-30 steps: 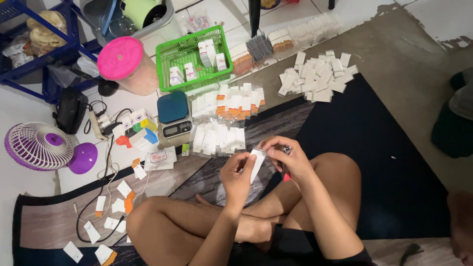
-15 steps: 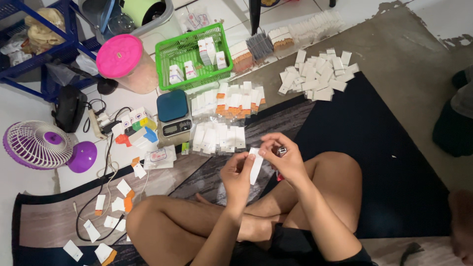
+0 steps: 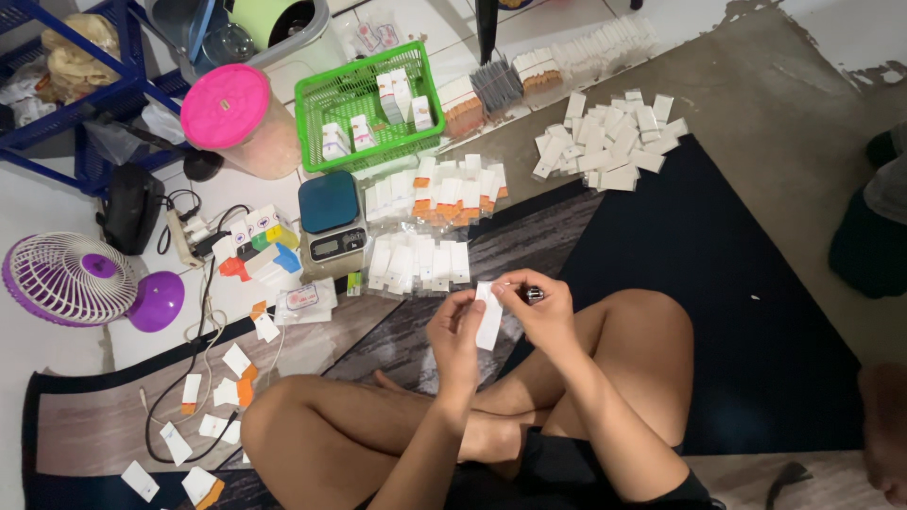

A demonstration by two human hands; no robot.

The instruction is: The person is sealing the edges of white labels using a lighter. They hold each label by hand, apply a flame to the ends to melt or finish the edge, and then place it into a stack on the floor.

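Note:
I sit cross-legged on the floor. Both hands meet above my knees on a small white packet (image 3: 489, 316). My left hand (image 3: 455, 332) pinches its lower left edge. My right hand (image 3: 537, 307) grips its top and also holds a small dark object (image 3: 534, 295) between the fingers. Just beyond the hands, rows of similar white packets (image 3: 419, 263) lie flat on the floor, some with orange ends (image 3: 453, 194).
A digital scale (image 3: 331, 227) stands left of the packets, a green basket (image 3: 364, 104) and pink-lidded jar (image 3: 236, 118) behind it. More white packets (image 3: 609, 142) are heaped at the far right. A purple fan (image 3: 80, 281), cables and scattered packets (image 3: 203, 420) are at the left. Another person's dark clothing (image 3: 869, 227) is at the right edge.
My hands have shifted slightly with the packet between them; it now hangs more upright. Everything on the floor stays where it was.

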